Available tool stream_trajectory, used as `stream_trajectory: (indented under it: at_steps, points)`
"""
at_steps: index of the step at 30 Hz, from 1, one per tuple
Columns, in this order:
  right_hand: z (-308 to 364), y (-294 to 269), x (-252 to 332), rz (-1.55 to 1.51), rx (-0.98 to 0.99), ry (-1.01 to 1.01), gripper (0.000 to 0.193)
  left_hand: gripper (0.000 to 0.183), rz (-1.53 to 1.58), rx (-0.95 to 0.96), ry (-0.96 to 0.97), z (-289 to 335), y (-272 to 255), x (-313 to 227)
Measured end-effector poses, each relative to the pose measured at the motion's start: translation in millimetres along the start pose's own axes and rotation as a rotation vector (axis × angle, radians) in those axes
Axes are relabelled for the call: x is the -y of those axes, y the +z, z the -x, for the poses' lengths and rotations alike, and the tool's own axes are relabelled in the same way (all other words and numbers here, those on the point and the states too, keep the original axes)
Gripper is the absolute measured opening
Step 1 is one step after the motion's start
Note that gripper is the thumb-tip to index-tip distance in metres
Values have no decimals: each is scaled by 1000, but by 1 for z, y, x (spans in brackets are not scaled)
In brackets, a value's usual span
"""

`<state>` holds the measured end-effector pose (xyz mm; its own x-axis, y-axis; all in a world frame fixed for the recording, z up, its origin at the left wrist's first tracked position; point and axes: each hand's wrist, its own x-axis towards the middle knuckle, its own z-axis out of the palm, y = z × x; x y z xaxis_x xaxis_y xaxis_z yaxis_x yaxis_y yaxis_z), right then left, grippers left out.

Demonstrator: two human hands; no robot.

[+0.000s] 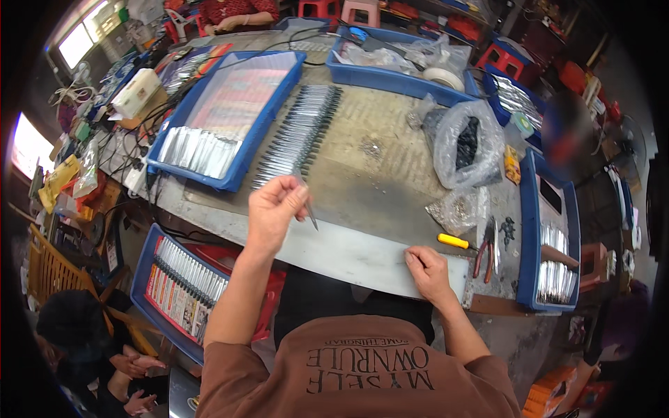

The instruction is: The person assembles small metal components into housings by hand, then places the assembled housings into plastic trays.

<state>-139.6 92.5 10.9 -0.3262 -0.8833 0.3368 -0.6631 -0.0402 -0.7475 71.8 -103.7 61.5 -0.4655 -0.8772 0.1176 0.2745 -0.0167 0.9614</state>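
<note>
Left hand (274, 207): pinching slim pointed rod (313, 218), aiming five o'clock; right hand (428, 272), four o'clock: resting curled, contents unclear.

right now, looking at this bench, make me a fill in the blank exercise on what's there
The person's ____ hand holds a slim pointed piece.
The tool left of the pliers has a ____ handle.
The tray just left of the row of silvery pieces is coloured ____.
The contents of the open clear bag are coloured ____.
Missing words: left; yellow; blue; black
</note>
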Motion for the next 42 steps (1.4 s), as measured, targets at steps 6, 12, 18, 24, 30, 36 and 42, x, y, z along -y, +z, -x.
stream_trajectory:
  at_steps: [6, 12, 18, 24, 30, 36, 42]
  points:
    - [-3, 2, 26, -228, 96, 71, 10, 8, 140, 117, -206, 36, 56, 34]
    - [7, 3, 37, -267, 186, 88, 11, 8, 211, 146, -300, 62, 97, 50]
    - [23, -1, 24, -342, 152, 52, 15, 14, 84, 217, -326, 71, 102, 53]
    - [29, -55, 15, -123, -109, 37, 12, 12, 138, 222, -250, 62, 96, 64]
    - [37, -181, -19, 285, -612, 317, 16, 10, 88, 180, -243, 51, 81, 57]
    - [82, -265, -99, 714, -266, 816, 20, 9, 91, 177, -258, 51, 85, 57]
    - [75, -275, -111, 855, 165, 959, 27, 10, 58, 211, -249, 55, 87, 59]
